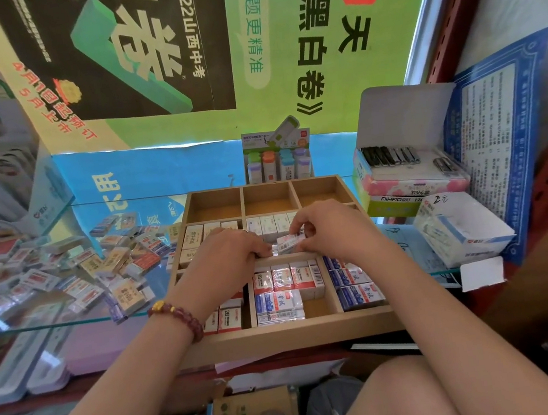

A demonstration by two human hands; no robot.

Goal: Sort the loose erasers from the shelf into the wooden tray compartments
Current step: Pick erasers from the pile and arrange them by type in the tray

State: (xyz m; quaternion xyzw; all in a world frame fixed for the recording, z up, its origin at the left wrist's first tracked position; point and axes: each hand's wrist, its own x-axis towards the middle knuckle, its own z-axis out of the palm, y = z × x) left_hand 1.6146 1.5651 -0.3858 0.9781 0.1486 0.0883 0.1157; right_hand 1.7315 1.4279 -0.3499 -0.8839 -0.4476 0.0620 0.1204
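Left hand (233,250), right hand (334,231) | fingers (302,221) of both grasping eraser (290,242) | over wooden tray (281,335)

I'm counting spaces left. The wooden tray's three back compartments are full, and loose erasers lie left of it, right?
No: the head view shows the three back compartments empty. The loose erasers do lie left of the wooden tray.

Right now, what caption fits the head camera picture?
Left hand and right hand hold a small white wrapped eraser over the partitioned wooden tray.
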